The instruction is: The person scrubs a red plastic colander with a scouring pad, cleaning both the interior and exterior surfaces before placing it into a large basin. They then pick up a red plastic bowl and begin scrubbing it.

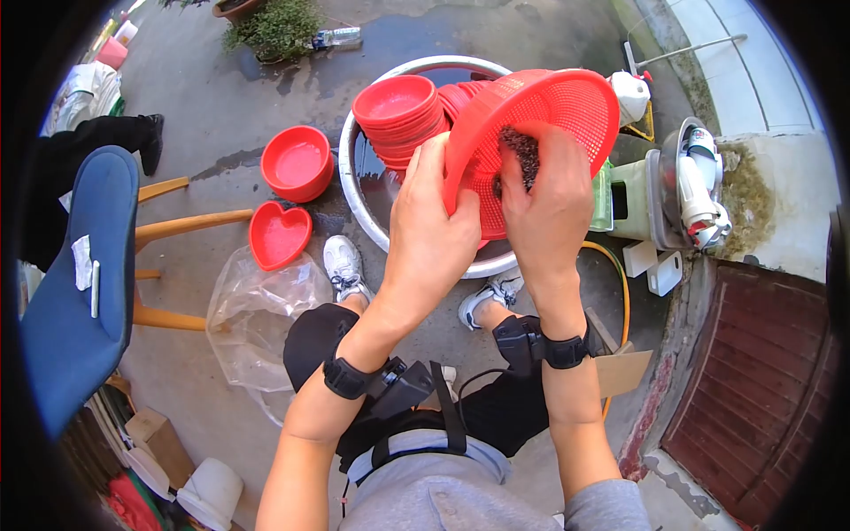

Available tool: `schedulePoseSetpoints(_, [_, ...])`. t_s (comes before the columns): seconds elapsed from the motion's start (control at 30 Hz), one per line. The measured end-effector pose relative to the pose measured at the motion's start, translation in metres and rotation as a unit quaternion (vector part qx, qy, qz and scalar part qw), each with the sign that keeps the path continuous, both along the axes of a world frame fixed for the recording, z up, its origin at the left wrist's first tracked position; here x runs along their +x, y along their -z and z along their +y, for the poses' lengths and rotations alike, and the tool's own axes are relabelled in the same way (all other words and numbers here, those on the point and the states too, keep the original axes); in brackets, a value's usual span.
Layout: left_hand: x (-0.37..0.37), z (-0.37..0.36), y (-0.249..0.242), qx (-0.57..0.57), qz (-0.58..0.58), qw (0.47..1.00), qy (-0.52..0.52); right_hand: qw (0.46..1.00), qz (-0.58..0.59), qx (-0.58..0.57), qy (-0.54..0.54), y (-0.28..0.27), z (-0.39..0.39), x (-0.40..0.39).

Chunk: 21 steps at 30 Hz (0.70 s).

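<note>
My left hand [429, 221] grips the near rim of a red plastic colander [577, 102], which is tilted so its perforated inside faces right. Inside it, my right hand [553, 190] is closed around a dark, curly scouring pad [526, 156], pressed close to the mesh wall. Below the colander stands a large round metal basin [346, 168] with dark water in it. Stacked red bowls [400, 104] rise from the basin's left side, and more red pieces lie behind them. The colander and my hands hide much of the basin.
On the ground to the left sit a red round bowl stack [297, 162], a heart-shaped red dish [281, 235] and a clear plastic bag [257, 310]. A blue chair [84, 257] stands further left, by another person's leg [106, 146]. A yellow hose [622, 283] runs at right.
</note>
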<state>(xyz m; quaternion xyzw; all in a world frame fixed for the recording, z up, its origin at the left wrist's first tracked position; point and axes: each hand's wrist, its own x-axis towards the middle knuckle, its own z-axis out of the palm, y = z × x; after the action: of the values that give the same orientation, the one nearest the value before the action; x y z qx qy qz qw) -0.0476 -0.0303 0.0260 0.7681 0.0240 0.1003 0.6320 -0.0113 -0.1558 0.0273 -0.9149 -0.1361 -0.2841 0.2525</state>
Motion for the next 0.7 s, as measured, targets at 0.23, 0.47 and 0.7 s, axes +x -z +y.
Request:
schedulePoseSetpoints(0.23, [0.001, 0.005, 0.005, -0.034, 0.011, 0.999, 0.000, 0.995, 0.015, -0.022, -0.098, -0.006, 0.011, -0.010])
schedulePoseSetpoints(0.47, [-0.001, -0.001, 0.000, -0.025, -0.009, 1.000, -0.013, 0.997, -0.016, -0.029, -0.069, -0.002, 0.008, -0.008])
schedulePoseSetpoints(0.7, [0.000, 0.004, 0.000, -0.166, 0.127, 0.978, 0.002, 0.996, -0.046, 0.082, 0.003, -0.017, -0.004, -0.004])
